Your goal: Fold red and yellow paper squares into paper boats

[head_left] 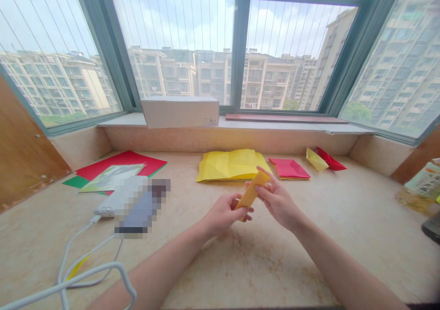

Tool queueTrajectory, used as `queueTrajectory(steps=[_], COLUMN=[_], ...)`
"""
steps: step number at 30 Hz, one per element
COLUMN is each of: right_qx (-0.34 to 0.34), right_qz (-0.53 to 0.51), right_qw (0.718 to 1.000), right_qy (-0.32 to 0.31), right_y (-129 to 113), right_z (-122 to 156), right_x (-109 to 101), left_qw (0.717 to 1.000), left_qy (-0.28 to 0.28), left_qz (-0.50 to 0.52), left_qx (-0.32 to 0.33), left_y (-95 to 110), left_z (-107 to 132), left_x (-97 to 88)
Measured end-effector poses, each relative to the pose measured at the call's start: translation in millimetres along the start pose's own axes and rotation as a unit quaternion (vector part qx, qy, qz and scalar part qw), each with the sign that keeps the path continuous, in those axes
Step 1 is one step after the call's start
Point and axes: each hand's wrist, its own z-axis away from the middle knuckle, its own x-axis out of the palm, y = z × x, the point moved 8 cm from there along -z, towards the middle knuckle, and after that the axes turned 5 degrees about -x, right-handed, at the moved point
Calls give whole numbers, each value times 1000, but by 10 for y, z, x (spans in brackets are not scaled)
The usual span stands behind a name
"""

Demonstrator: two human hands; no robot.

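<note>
Above a marble bay-window ledge (240,264), both hands share a narrow folded strip of orange-yellow paper (251,192). My left hand (223,214) pinches its lower end with fingers curled. My right hand (277,200) grips the upper end between thumb and fingers. The strip tilts up to the right. Just behind the hands lies a creased yellow sheet (230,164).
A folded red paper (289,168), a small yellow folded piece (316,160) and a red folded piece (330,160) lie at the right. Red and green sheets (120,165) lie at the left by a white device with cables (113,200). A white box (180,111) sits on the sill. A bottle (421,186) stands at far right.
</note>
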Motion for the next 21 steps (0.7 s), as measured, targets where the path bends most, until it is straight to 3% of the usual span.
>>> queueTrajectory(steps=[7,12,21], right_qx=[34,-16,-52], right_qz=[30,73,54], right_qw=[992,996,997], right_qy=[-119,-58,-22], right_y=[128,47,-5], right_z=[88,36,47], right_x=[170,41,4], left_qw=[997,993,994], left_qy=[-31,-31,-46], left_qz=[-75,-112,-95], left_qx=[1,-31,-17], left_y=[-16,-51,35], left_z=[3,-8,40], left_x=[70,50,120])
